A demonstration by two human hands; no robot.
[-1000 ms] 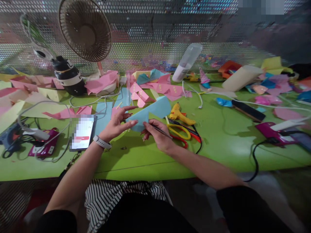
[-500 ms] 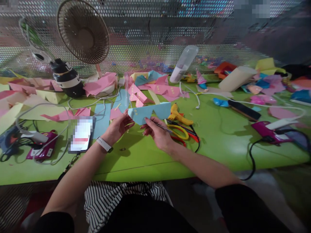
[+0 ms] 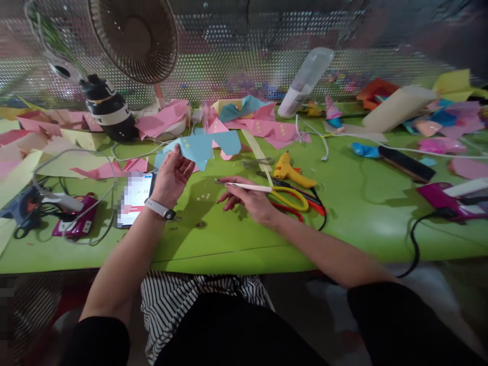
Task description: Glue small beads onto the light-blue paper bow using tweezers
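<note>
- The blue paper cutout [image 3: 202, 146], a flat, thin bow-like shape with a notch in its middle, is now lifted up and to the left, held above the far part of the green table [image 3: 343, 223]; half a second ago it sat lower and nearer, between both hands.
- The left hand [image 3: 171, 175] pinches the cutout's left lower edge, palm turned up, a white wristband on the wrist.
- The right hand [image 3: 249, 199] has let go of the paper and lies low on the table, fingers closed around a thin white stick tool [image 3: 247, 187] that points left.
- Small pale paper dots [image 3: 206, 195] lie on the table between the hands.
- Yellow-handled scissors [image 3: 292, 195] lie touching the right hand's far side; a yellow glue gun [image 3: 292, 173] lies beyond them.
- A phone [image 3: 133, 199] lies left of the left wrist.
- Pink paper scraps [image 3: 267, 131] lie far; a round mesh fan [image 3: 133, 38] stands far left.
</note>
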